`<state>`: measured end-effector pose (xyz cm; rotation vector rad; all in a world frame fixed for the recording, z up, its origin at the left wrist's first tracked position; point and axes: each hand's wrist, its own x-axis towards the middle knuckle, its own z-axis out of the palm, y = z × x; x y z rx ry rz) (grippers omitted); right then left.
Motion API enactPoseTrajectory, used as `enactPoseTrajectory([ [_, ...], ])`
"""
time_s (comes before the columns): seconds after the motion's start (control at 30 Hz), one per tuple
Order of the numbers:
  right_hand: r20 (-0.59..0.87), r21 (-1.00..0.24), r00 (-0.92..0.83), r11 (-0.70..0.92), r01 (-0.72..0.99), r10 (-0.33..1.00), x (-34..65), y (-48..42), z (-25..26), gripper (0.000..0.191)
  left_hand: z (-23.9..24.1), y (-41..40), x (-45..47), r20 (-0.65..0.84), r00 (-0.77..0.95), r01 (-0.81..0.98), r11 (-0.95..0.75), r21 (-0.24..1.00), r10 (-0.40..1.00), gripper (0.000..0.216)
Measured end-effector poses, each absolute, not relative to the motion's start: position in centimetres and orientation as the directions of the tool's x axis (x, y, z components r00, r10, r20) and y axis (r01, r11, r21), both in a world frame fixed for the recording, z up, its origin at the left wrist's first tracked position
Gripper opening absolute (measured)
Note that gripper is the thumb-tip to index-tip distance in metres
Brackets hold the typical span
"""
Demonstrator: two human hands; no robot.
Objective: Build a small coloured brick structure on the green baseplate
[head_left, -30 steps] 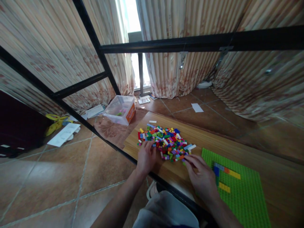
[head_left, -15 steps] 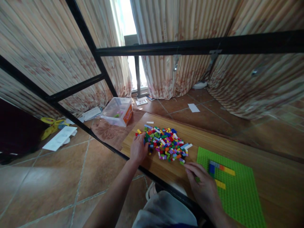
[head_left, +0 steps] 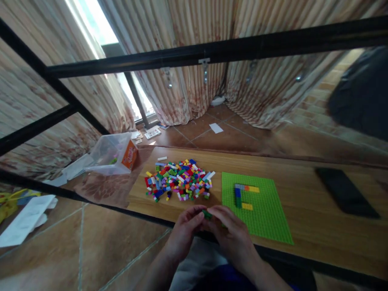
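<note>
Right now both hands meet low over the near edge of the wooden surface (head_left: 303, 238), fingertips almost touching. Between them they grip a small dark green brick (head_left: 207, 214): the left hand (head_left: 182, 233) pinches it from one side with thumb and fingers, and the right hand (head_left: 234, 236) closes on it from the other. A speck of yellowish green shows under the right hand's fingers, though I cannot tell what it is.

Just beyond the left hand spreads a loose pile of bricks (head_left: 182, 180) in many colours, with a lone white brick (head_left: 162, 158) lying past its far edge. Just beside the right hand, to its right and a little farther out, a green baseplate (head_left: 268, 222) lies flat. On it sits an angular row of bricks: a grey, an orange and a yellow brick (head_left: 254, 189) along the far side, a blue brick (head_left: 238, 192) and a green one down the left, and another yellow brick (head_left: 247, 207) at the near end.

Well to the right of both hands rests a flat black object (head_left: 345, 192). Far off to the left of the hands, beyond the pile, stands a clear plastic box (head_left: 106, 155) with an orange label.
</note>
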<state>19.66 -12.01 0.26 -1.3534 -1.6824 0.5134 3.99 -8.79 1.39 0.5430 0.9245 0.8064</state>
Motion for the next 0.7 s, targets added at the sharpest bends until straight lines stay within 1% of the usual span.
enactPoseTrajectory([
  [0.07,0.389,-0.756,0.010,0.312,0.576,0.921,20.2,-12.8,0.2,0.026,0.9,-9.5,5.2,-0.506,0.407,-0.369,0.644,0.670,0.760,0.040],
  [0.2,0.358,-0.743,0.063,0.243,0.624,0.932,21.7,-14.4,-0.3,0.027,0.5,-10.1,7.4,-0.522,0.490,-0.304,0.698,0.648,0.698,0.040],
  [0.27,0.359,-0.736,0.092,0.221,0.640,0.929,22.7,-15.1,-0.7,0.027,0.4,-10.3,8.5,-0.523,0.502,-0.257,0.696,0.670,0.689,0.041],
  [0.33,0.357,-0.729,0.132,0.188,0.658,0.925,24.0,-15.7,-1.2,0.027,0.4,-10.4,9.4,-0.508,0.488,-0.168,0.647,0.743,0.710,0.038],
  [0.37,0.351,-0.727,0.163,0.158,0.668,0.922,24.9,-15.9,-1.4,0.027,0.4,-10.3,9.8,-0.486,0.468,-0.108,0.593,0.798,0.738,0.035],
  [0.43,0.335,-0.719,0.239,0.083,0.690,0.911,26.9,-16.0,-1.9,0.027,0.4,-10.2,10.3,-0.409,0.415,0.059,0.424,0.904,0.813,0.026],
  [0.5,0.313,-0.701,0.305,0.003,0.713,0.899,29.2,-15.7,-2.3,0.029,0.5,-9.8,10.6,-0.295,0.383,0.259,0.205,0.944,0.875,0.024],
  [0.57,0.332,-0.663,0.328,-0.028,0.748,0.884,31.2,-15.1,-2.5,0.030,0.5,-9.2,10.8,-0.146,0.408,0.403,-0.035,0.914,0.901,0.028],
  [0.6,0.341,-0.640,0.319,-0.030,0.768,0.884,31.9,-14.7,-2.6,0.031,0.6,-8.9,11.0,-0.067,0.443,0.440,-0.151,0.885,0.894,0.030],
  [0.67,0.338,-0.591,0.273,-0.023,0.806,0.901,32.9,-13.9,-2.7,0.030,0.5,-8.3,11.3,0.067,0.528,0.462,-0.353,0.814,0.847,0.032],
  [0.7,0.332,-0.567,0.247,-0.017,0.824,0.911,33.1,-13.6,-2.7,0.029,0.4,-7.9,11.6,0.109,0.568,0.466,-0.429,0.774,0.815,0.033],
])
